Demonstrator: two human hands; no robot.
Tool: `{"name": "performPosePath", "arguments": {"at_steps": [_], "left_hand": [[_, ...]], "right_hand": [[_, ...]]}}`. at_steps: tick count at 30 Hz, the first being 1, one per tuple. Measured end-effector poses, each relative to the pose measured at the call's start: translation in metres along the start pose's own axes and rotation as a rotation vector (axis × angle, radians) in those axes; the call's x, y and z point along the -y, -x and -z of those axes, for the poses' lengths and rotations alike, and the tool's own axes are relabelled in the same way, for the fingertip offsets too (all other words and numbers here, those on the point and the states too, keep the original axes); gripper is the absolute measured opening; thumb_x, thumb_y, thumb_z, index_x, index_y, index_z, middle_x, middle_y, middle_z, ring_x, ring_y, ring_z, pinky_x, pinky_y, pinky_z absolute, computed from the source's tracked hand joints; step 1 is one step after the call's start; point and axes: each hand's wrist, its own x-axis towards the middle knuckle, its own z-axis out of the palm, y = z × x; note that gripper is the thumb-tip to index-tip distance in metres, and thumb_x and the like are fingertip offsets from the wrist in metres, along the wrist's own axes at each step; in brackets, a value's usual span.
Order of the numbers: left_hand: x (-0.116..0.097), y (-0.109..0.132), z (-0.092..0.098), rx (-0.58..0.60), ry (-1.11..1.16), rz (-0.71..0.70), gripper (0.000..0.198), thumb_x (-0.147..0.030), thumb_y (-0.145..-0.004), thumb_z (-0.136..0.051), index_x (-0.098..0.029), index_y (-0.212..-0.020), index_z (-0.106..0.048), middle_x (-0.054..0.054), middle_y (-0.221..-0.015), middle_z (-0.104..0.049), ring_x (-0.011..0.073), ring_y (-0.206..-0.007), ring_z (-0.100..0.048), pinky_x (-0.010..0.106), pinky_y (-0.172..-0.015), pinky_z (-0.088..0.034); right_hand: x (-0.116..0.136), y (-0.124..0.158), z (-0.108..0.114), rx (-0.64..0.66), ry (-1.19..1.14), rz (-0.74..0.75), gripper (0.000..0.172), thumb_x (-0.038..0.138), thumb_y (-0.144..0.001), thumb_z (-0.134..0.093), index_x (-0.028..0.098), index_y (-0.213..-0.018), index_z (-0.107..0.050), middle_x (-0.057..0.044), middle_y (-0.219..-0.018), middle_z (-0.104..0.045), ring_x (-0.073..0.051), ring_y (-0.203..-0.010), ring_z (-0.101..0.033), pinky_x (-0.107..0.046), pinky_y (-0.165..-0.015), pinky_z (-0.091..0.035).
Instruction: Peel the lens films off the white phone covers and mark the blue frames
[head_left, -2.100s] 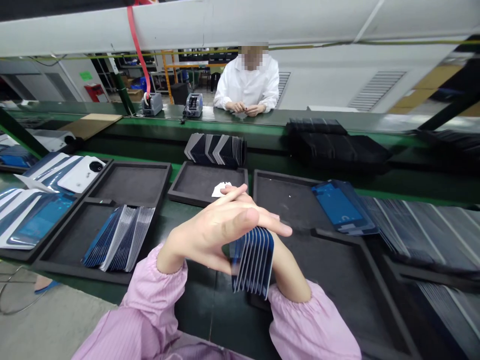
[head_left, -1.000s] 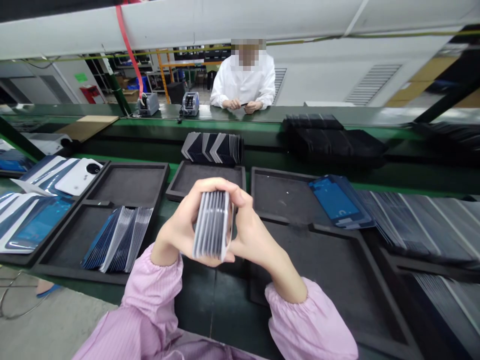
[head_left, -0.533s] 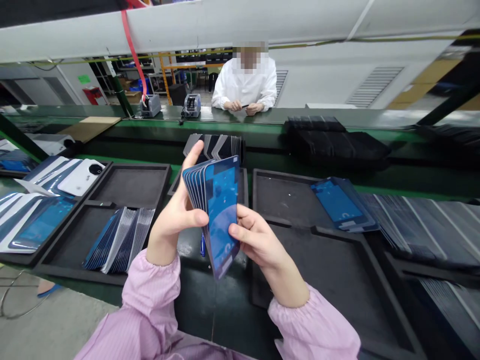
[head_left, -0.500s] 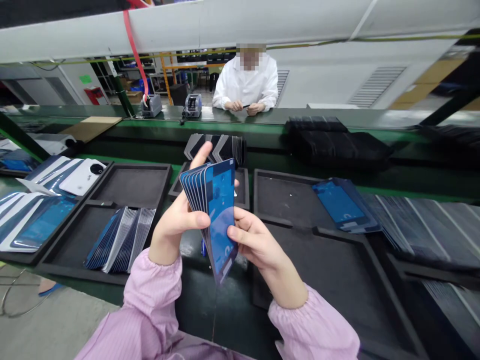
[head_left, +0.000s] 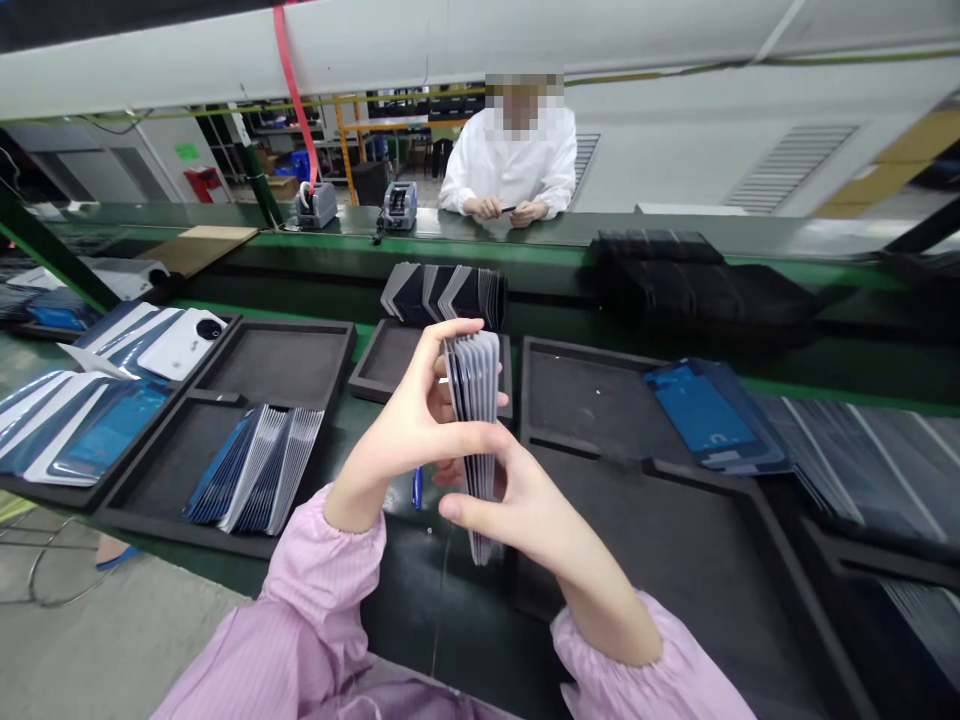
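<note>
Both hands are raised in front of the chest, and between them stands a stack of thin panels [head_left: 474, 420], held upright and edge-on so the edges line up in a neat row. The left hand [head_left: 409, 425] pinches the stack near its top, thumb across the near side and fingers curled over the far side. The right hand [head_left: 517, 500] cups it lower down, fingers pressed against the bottom half, which looks like a way to keep the pieces square and stop them fanning apart. The stack is in the air above the dark bench, touching nothing but the two hands.

Just below the left wrist a blue pen [head_left: 417, 488] lies on the bench. To the near left a black tray [head_left: 161, 480] holds a leaning row of similar panels [head_left: 255, 482]. Beyond the hands sits a small empty tray [head_left: 379, 365], with a fanned pile of dark pieces [head_left: 442, 293] behind it. To the right a blue-filmed panel [head_left: 705, 412] rests on another tray. Across the far bench a person in a white coat [head_left: 514, 165] works with their own hands.
</note>
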Motion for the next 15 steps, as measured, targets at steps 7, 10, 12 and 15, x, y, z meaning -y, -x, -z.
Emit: {"name": "performPosePath", "arguments": {"at_steps": [7,10,12,15], "left_hand": [[0.0058,-0.0007,0.0099,0.134,0.112,-0.019,0.108,-0.049,-0.053,-0.105,-0.04,-0.144,-0.048,0.008,-0.139,-0.062,0.033,-0.119,-0.071,0.047,-0.1,-0.062],[0.0048,0.0009,0.0075,0.111,0.087,-0.017,0.105,-0.047,-0.054,-0.105,-0.04,-0.143,-0.05,0.008,-0.137,-0.063,0.0328,-0.116,-0.072,0.046,-0.097,-0.063],[0.0031,0.0022,0.0054,0.069,0.059,-0.006,0.103,-0.042,-0.055,-0.106,-0.039,-0.142,-0.051,0.008,-0.133,-0.064,0.0327,-0.111,-0.074,0.044,-0.091,-0.065],[0.0001,0.0041,0.0022,0.027,0.032,0.007,0.096,-0.032,-0.06,-0.103,-0.038,-0.141,-0.051,0.008,-0.13,-0.065,0.0316,-0.109,-0.074,0.041,-0.085,-0.066]], "right_hand": [[0.0101,0.0098,-0.004,-0.04,0.084,-0.01,0.079,0.044,-0.066,-0.094,0.02,-0.13,-0.052,-0.013,-0.121,-0.067,-0.031,-0.105,-0.07,-0.049,-0.092,-0.063],[0.0057,0.0082,-0.0025,-0.022,0.066,0.016,0.079,0.047,-0.066,-0.095,0.021,-0.128,-0.053,-0.013,-0.121,-0.066,-0.031,-0.104,-0.071,-0.048,-0.09,-0.063],[0.0024,0.0067,-0.0024,-0.006,0.046,0.041,0.075,0.048,-0.068,-0.094,0.021,-0.126,-0.054,-0.014,-0.122,-0.066,-0.031,-0.106,-0.071,-0.048,-0.09,-0.064],[0.0008,0.0059,-0.0033,0.01,0.031,0.047,0.075,0.045,-0.069,-0.093,0.021,-0.127,-0.053,-0.015,-0.126,-0.064,-0.031,-0.11,-0.07,-0.049,-0.094,-0.063]]}}
